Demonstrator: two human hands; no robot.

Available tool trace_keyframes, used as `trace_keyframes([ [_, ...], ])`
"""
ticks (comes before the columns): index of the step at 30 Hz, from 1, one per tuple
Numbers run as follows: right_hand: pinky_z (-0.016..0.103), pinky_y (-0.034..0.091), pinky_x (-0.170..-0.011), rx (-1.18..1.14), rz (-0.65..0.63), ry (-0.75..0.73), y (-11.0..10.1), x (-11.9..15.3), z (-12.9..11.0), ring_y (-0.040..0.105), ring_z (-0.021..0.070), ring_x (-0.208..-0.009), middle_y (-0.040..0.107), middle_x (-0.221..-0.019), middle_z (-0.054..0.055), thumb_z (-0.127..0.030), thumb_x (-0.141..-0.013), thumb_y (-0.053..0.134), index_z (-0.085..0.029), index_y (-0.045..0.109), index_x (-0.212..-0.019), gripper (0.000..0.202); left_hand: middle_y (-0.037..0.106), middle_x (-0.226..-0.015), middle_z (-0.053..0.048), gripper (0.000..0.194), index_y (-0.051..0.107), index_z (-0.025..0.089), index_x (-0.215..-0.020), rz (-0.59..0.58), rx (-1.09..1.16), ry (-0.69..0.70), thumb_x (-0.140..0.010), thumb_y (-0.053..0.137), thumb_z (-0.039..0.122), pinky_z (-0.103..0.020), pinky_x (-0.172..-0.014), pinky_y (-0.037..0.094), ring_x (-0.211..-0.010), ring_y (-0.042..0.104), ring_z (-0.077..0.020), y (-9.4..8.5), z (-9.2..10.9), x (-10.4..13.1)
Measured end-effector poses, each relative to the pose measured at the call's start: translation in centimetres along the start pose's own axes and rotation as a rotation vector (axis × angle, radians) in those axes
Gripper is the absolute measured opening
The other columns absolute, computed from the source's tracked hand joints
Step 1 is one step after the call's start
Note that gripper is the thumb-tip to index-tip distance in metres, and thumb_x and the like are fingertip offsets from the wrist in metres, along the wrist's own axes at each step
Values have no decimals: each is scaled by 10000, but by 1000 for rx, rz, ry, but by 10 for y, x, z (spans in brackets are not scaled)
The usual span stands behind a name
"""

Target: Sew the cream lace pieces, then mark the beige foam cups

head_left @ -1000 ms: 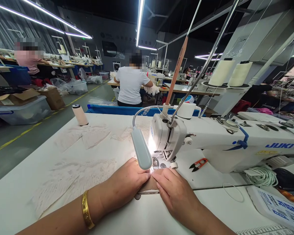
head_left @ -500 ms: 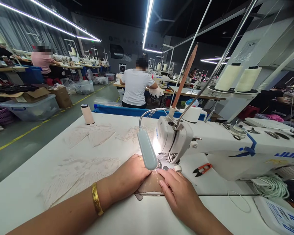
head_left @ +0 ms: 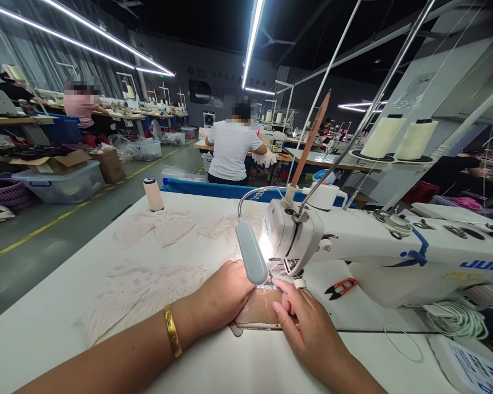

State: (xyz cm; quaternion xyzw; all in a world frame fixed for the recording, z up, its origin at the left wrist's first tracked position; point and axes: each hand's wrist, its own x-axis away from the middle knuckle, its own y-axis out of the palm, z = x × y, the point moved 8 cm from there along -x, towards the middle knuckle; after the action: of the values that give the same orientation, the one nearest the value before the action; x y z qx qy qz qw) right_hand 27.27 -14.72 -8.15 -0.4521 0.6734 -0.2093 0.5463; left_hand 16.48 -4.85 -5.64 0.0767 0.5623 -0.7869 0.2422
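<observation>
A small brown fabric piece [head_left: 259, 307] with pale loose threads lies at the front of the white sewing machine [head_left: 291, 232], its upper end by the presser foot. My left hand [head_left: 225, 293], with a ring and a gold bangle, is closed on the fabric's left side. Its fingertips are partly hidden behind the grey lamp [head_left: 250, 254]. At the fabric's right side, my right hand [head_left: 310, 320] has curled fingers and holds the edge. Its index finger reaches towards the presser foot, and its thumb lies on the fabric. The lamp covers part of the needle area.
Pale lace pieces [head_left: 143, 293] lie on the table to the left, near a peach thread cone [head_left: 153, 195]. Red-handled thread snips [head_left: 340, 288] rest under the machine arm. A coil of pale cord [head_left: 456, 317] sits at right. A co-worker in a white shirt [head_left: 231, 150] sits ahead.
My right fingers have curled more and sit slightly farther right, showing more of the fabric. My left hand stays on the fabric. The whole view has shifted slightly.
</observation>
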Motion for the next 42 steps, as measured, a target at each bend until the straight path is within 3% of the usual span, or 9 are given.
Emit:
trace_keyframes([
  [5, 315, 564, -571, -8, -21, 2, 4, 4, 5, 670, 211, -666, 631, -737, -17, -212, -1067, 447, -229, 535, -1345, 292, 736, -969, -67, 151, 673, 192, -902, -74, -1, 11, -955, 535, 159, -366, -862, 544, -915, 675, -243, -9, -12, -2],
  [11, 288, 609, -566, -69, -30, 8, 14, 22, 23, 705, 206, -665, 676, -778, -7, -351, -1062, 518, -289, 575, -1353, 303, 740, -1213, -72, 276, 700, 196, -1133, 56, -3, -342, -1039, 463, 300, -342, -925, 538, -1080, 679, -216, -109, -55, 22],
  [14, 266, 633, -608, -30, -62, -13, 17, 22, 25, 754, 205, -748, 743, -895, 16, -345, -1046, 545, -303, 600, -1344, 305, 759, -1130, -39, 280, 721, 214, -1106, 34, -35, -537, -1027, 492, 355, -312, -814, 546, -978, 697, -195, -132, -67, 59],
  [19, 316, 656, -696, 51, -13, -128, 11, 17, 10, 786, 242, -875, 791, -1033, 54, -322, -1052, 504, -277, 631, -1298, 280, 720, -891, -39, 62, 669, 193, -844, -135, -114, -579, -868, 625, 229, -348, -713, 472, -807, 655, -223, -90, -58, 106],
  [24, 324, 649, -728, 57, -83, -170, 16, 15, 2, 780, 241, -916, 795, -1089, 54, -280, -1038, 534, -279, 625, -1332, 308, 624, -857, -76, 175, 463, 211, -720, -161, -194, -558, -784, 539, 68, -369, -669, 350, -776, 556, -246, -54, -52, 113],
  [30, 351, 609, -760, -146, -219, -191, 19, -8, -43, 745, 234, -907, 779, -1061, 46, -236, -1037, 492, -291, 659, -1199, 239, 548, -740, -13, 262, 341, 225, -659, -79, -108, -625, -757, 530, 72, -347, -632, 297, -683, 472, -194, -64, -64, 114],
  [34, 354, 563, -692, -341, -369, 30, 43, -30, -63, 681, 220, -769, 726, -910, 34, -317, -1044, 464, -275, 665, -1089, 210, 630, -790, 8, 101, 505, 215, -717, 6, 24, -701, -773, 524, 132, -310, -677, 395, -739, 553, -176, -82, -67, 117],
  [38, 455, 538, -998, -691, -406, 304, 69, -46, -71, 670, 265, -1093, 637, -1371, 112, -465, -989, 619, -271, 439, -1524, 597, 641, -810, 11, 49, 603, 204, -792, 115, 581, -765, -766, 604, 246, -273, -683, 414, -744, 551, -153, -91, -51, 116],
  [42, 410, 490, -1051, -1237, -439, 315, 67, -57, -97, 616, 269, -1203, 666, -1278, 83, -566, -943, 720, -279, 580, -1375, 537, 631, -785, -4, 214, 594, 186, -783, 157, 1332, -755, -722, 765, 300, -267, -713, 453, -733, 567, -145, -83, -21, 111],
])
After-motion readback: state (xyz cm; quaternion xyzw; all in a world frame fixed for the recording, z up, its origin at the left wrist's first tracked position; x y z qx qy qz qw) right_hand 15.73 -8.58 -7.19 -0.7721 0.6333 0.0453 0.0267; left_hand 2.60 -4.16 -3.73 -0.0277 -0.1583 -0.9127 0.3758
